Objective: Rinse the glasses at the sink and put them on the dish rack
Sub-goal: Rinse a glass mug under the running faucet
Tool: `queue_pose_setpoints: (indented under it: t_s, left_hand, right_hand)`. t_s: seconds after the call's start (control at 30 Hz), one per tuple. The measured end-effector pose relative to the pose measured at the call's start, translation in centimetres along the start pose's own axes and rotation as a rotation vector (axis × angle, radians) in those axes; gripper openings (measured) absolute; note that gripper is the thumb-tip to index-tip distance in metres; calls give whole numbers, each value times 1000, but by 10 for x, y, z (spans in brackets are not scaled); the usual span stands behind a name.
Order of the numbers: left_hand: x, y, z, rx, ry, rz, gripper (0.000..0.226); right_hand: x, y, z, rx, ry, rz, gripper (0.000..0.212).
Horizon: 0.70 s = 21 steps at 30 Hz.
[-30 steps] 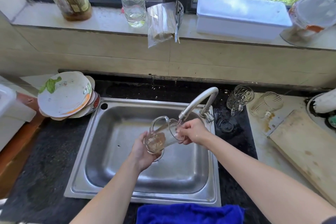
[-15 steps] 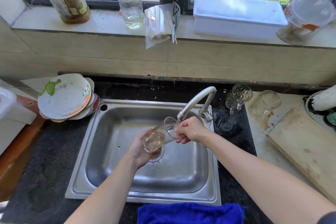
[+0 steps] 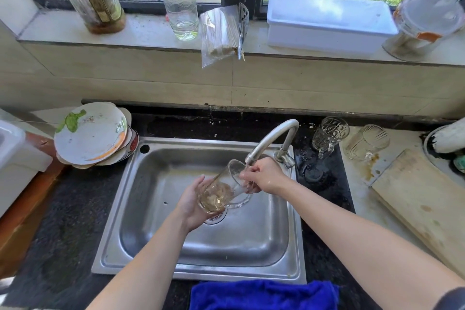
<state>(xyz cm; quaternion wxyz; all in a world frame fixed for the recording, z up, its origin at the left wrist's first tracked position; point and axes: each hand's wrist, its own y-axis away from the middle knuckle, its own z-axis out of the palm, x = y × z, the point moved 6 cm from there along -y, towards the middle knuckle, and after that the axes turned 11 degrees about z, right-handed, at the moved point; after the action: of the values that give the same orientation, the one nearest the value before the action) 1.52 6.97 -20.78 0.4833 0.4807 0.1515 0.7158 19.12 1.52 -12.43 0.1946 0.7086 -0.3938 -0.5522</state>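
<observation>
Your left hand (image 3: 193, 202) cups the base of the glass mug (image 3: 224, 189), tilted over the sink (image 3: 118, 209). Your right hand (image 3: 266, 175) pinches its rim, just under the faucet (image 3: 271, 137) spout. A patterned glass (image 3: 329, 136) and a ribbed glass (image 3: 366, 142) sit well right of the grip.

1. A clear glass mug with a side handle (image 3: 226, 184) is held tilted over the basin of the stainless steel rectangular sink (image 3: 110, 234). Its mouth is raised to the back right, its base is low at the front left, and the handle is underneath. The left grip (image 3: 193, 201) cups its base; the right grip (image 3: 264, 176) pinches its rim.
2. A clear patterned glass mug (image 3: 329, 134) stands on the dark surface (image 3: 324, 199) just right of the sink.
3. A clear ribbed glass (image 3: 366, 142) sits just beside it, on the pale surface (image 3: 359, 191) further right.
</observation>
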Motion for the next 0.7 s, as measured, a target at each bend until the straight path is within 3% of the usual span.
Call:
queue_pose_setpoints:
  t_s: [0.17, 0.33, 0.4, 0.53, 0.7]
  left_hand:
    - [-6, 2, 1, 83, -50, 29, 41]
    - [-8, 0, -1, 66, -153, -95, 60]
    - [-9, 1, 1, 46, -150, -132, 58]
    - [-6, 6, 14, -18, 56, -65, 47]
    - [-10, 5, 11, 50, -14, -31, 36]
  right_hand:
    - [9, 7, 5, -98, -68, 135, 18]
    - [-9, 6, -5, -80, 94, 27, 20]
    - [-14, 4, -6, -70, 76, -18, 7]
    - [-5, 3, -4, -70, -11, 38, 15]
    - [5, 6, -3, -106, -29, 118, 10]
